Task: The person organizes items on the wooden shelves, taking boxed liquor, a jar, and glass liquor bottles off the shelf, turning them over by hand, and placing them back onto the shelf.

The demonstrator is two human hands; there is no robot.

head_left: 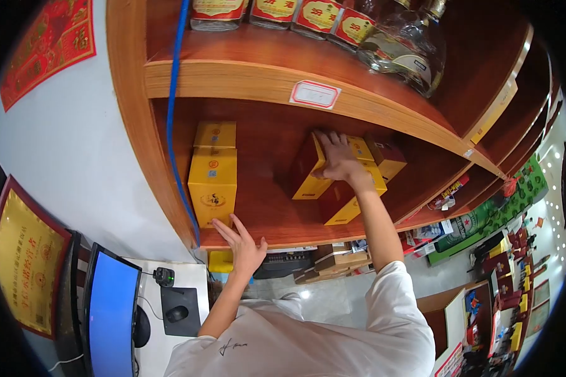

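My left hand (242, 250) is open at the shelf's front edge, its fingers spread. Its fingertips meet the lower front corner of a yellow gift box (212, 185), which has another yellow box (215, 134) behind it. Deeper in the same compartment, my right hand (339, 162) is closed over the upper part of a yellow-and-dark-red box (311, 187), thumb towards me and fingers at the far side. Part of that box is hidden under the hand. Beside it stand another yellow-and-red box (343, 217) and a brown box (385, 157).
Glass liquor bottles (317, 17) line the upper shelf (233, 76). A blue cable (172, 125) hangs down the left upright. Below left are a monitor (112, 314) and a mouse (177, 313) on a white desk (192, 273). Cartons (333, 261) lie under the shelf.
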